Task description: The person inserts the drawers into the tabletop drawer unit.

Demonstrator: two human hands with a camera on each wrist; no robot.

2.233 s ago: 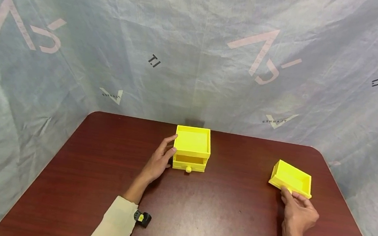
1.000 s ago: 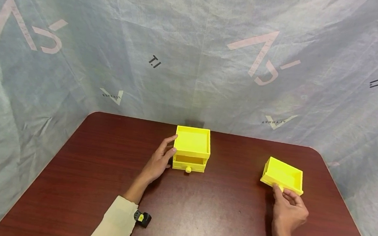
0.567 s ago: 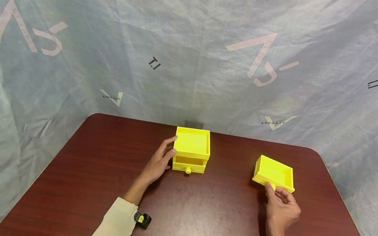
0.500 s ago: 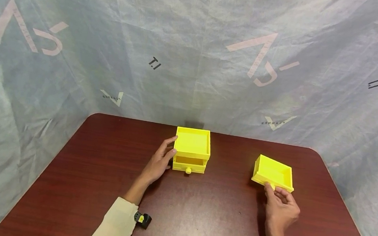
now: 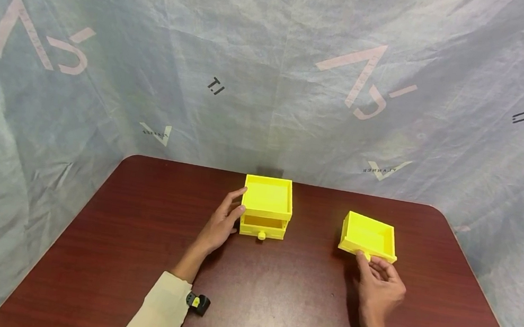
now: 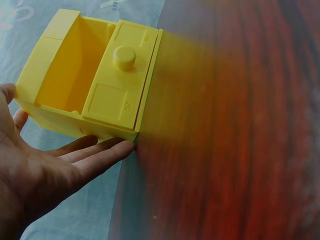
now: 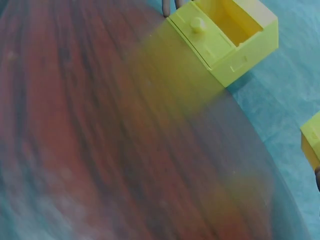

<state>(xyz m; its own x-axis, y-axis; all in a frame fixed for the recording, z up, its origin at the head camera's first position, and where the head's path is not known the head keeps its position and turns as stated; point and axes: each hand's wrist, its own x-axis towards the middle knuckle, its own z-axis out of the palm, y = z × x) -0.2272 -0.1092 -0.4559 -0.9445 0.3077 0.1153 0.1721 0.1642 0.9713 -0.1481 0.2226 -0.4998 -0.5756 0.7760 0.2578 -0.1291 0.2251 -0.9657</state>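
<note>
A small yellow cabinet [image 5: 268,197] stands at the far middle of the table. Its lower compartment holds a drawer [image 6: 106,97] with a round knob; above that is a hollow slot. My left hand [image 5: 217,228] rests against the cabinet's left side, with its fingers nearly straight along the wall in the left wrist view. To the right, my right hand [image 5: 380,294] pinches the knob of a loose yellow drawer [image 5: 370,235] between thumb and fingers. This drawer is slightly turned, its hollow side up, apart from the cabinet. The right wrist view catches only its edge.
The dark red-brown table [image 5: 151,216] has rounded far corners. Behind it and at both sides hangs a grey printed sheet [image 5: 254,51], close to the cabinet's back. Bare tabletop lies between the cabinet and the loose drawer. A black strap device [image 5: 198,303] sits on the left wrist.
My right hand has carried the loose drawer leftward, closer to the cabinet, and the drawer has turned a little straighter. The left hand and cabinet have stayed in place.
</note>
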